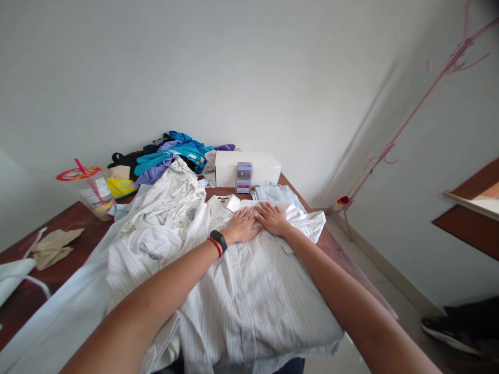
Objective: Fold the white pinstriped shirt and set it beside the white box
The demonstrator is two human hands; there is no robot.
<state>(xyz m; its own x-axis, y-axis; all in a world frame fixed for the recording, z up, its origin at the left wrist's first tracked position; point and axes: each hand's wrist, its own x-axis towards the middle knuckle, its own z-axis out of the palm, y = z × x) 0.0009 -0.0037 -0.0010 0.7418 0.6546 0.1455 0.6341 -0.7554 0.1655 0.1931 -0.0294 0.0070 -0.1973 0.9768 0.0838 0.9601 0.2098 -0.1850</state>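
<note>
A white striped button-up shirt [253,291] lies spread out with its collar at the far end and its hem over the near table edge. My left hand [242,227] rests flat on the shirt below the collar, fingers stretched out. Beside it, my right hand [275,219] lies flat on the shirt's right shoulder, its fingertips close to the left hand's. Both palms press on the cloth and hold nothing. One sleeve [310,223] sticks out to the right; the left part of the shirt overlaps a white patterned garment [167,192].
A pile of blue, purple and black clothes [171,153] sits at the back, next to a white box [249,166]. Folded pale blue cloth [280,195] lies before the box. On the left stand a plastic cup with a straw [91,192] and brown paper [56,248]. A pink coat rack [413,117] leans rightward.
</note>
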